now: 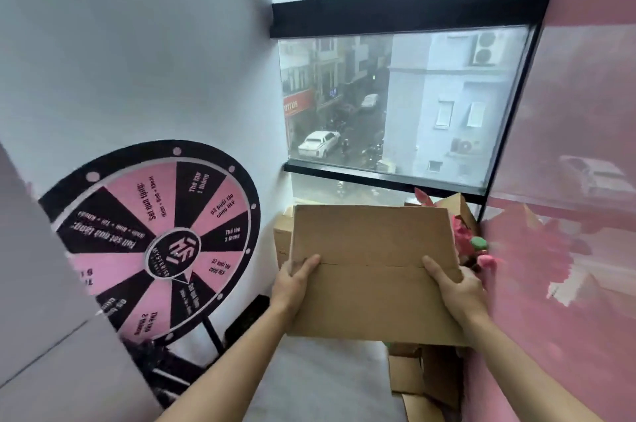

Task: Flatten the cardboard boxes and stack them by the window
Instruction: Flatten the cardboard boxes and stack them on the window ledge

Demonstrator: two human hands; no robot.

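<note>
I hold the flattened box [371,270] by its two side edges, left hand [292,287] and right hand [459,291] each in a curled grip, thumbs on top, just short of the window [395,105]. It could catch the pink flowers [463,235] right of it, or slide off the cardboard [284,235] beneath. What lies under the sheet, I cannot see.

Two bare forearms reach out from the camera wearer. The left hand [292,287] and right hand [456,291] wear no gloves, rings or watches.
</note>
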